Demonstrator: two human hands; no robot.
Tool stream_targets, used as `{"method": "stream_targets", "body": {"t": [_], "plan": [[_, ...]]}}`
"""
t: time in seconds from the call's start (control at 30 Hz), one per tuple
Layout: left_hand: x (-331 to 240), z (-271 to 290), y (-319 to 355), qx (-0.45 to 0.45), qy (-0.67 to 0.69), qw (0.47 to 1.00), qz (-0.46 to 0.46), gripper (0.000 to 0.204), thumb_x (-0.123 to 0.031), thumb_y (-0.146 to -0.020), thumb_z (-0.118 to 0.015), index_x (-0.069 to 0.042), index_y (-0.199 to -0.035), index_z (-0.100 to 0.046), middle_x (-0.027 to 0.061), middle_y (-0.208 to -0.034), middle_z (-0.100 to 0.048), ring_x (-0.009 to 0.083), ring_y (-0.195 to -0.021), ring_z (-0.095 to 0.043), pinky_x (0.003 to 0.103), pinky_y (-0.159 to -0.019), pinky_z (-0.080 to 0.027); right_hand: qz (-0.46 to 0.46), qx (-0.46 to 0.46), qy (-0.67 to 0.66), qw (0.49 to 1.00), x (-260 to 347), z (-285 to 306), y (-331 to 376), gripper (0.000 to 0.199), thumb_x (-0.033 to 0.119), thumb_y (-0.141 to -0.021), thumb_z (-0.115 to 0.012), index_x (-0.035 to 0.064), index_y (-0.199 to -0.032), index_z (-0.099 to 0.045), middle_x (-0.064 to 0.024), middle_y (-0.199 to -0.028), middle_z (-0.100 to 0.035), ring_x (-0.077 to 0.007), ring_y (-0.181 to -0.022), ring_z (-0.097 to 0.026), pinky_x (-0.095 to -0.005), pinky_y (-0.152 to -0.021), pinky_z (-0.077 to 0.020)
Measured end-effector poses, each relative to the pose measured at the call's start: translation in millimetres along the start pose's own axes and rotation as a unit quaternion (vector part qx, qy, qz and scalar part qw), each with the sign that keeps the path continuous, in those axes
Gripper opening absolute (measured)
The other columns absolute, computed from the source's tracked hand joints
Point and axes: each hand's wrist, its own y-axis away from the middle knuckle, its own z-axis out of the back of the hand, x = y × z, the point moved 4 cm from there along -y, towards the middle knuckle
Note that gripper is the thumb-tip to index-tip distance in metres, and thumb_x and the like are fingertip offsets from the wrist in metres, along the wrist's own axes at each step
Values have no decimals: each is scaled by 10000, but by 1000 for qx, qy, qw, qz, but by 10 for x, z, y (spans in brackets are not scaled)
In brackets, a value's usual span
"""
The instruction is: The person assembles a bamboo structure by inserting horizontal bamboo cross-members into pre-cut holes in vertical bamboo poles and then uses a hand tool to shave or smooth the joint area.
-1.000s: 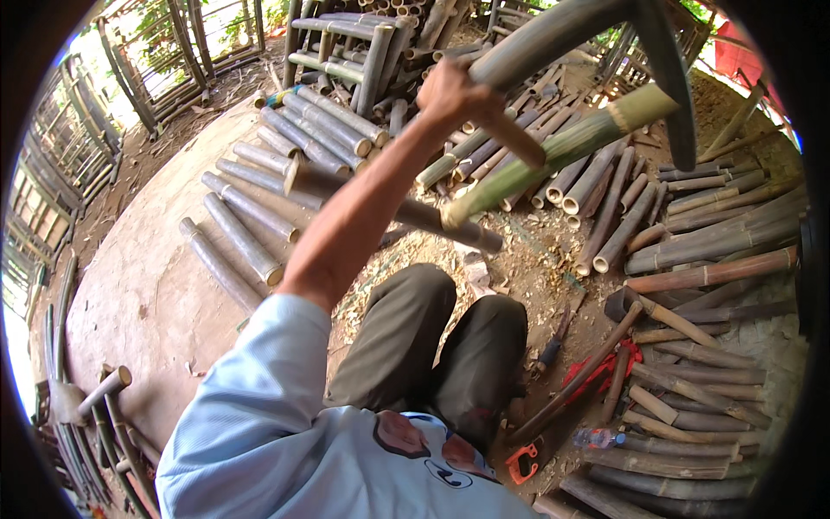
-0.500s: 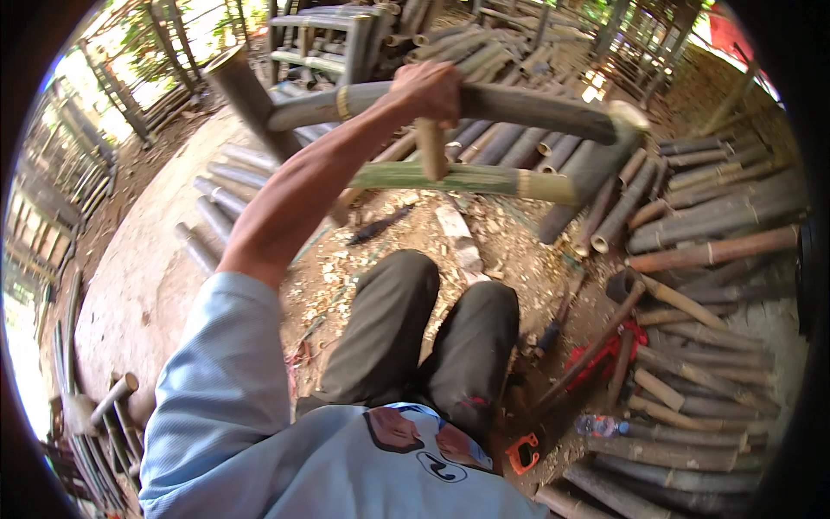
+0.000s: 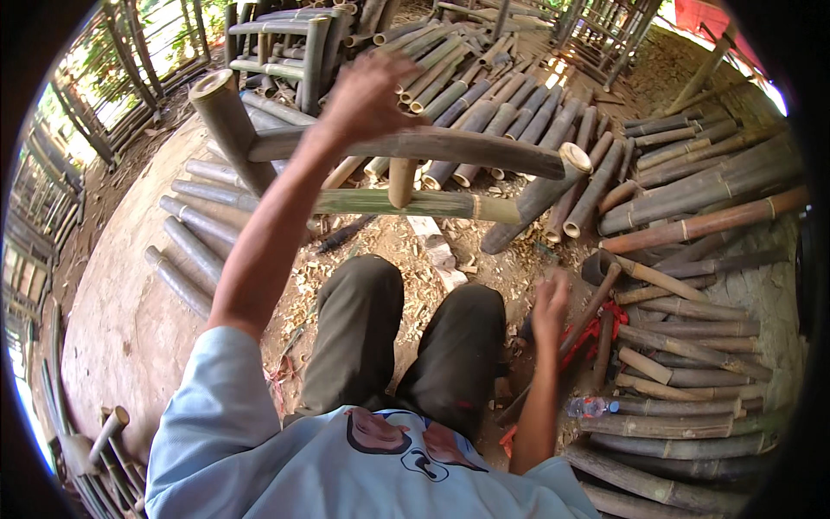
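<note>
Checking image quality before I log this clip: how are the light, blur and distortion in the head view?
Head view: even daylight, blown-out patches at the upper rim; strong fisheye bend and a black vignette; left hand on the bamboo frame slightly soft, right hand motion-blurred; bamboo poles on the ground sharp.

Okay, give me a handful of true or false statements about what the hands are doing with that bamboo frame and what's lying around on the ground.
1. The left hand grips the top rail of the bamboo frame. True.
2. The right hand also grips the frame. False: it is low beside the right knee, fingers spread, off the frame.
3. A plastic bottle lies among the poles on the person's right. True.
4. The ground at the feet is swept clean. False: wood shavings litter it.
</note>
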Motion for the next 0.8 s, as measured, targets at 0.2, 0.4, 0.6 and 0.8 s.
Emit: {"method": "stream_targets", "body": {"t": [0.2,0.4,0.6,0.8], "plan": [[2133,1224,556,-119,-295,918,238,701,-714,-867,-633,-163,-1296,-694,124,-1301,-680,230,-1187,-640,435,-1014,-503,156,-67,37,985,978,286,-1670,622,451,-1021,-552,-8,-1440,-519,-234,-1463,-515,-377,-1337,-501,-452,-1128,-369],[2510,1092,954,-5,136,938,319,522,-549,-870,-664,-113,-1139,-768,98,-1005,-764,198,-929,-701,328,-866,-525,53,20,43,997,812,-118,-2744,544,496,-976,-625,8,-1194,-731,-116,-1070,-726,-228,-999,-664,-333,-920,-493],[1842,1557,1919,-151,180,908,348,449,-307,-937,-668,7,-1258,-688,144,-1236,-694,230,-1088,-665,369,-971,-521,141,-67,13,988,682,392,-1723,406,280,-931,-712,-37,-1184,-694,-118,-1136,-703,-226,-1053,-651,-352,-952,-501],[1430,2022,2678,-264,113,869,403,679,-392,-974,-374,171,-1324,-519,325,-1307,-584,433,-1249,-568,520,-1136,-395,108,-134,-42,984,606,554,-1216,479,260,-923,-528,-123,-1195,-622,-197,-1196,-642,-311,-1111,-619,-424,-1023,-473]]}}
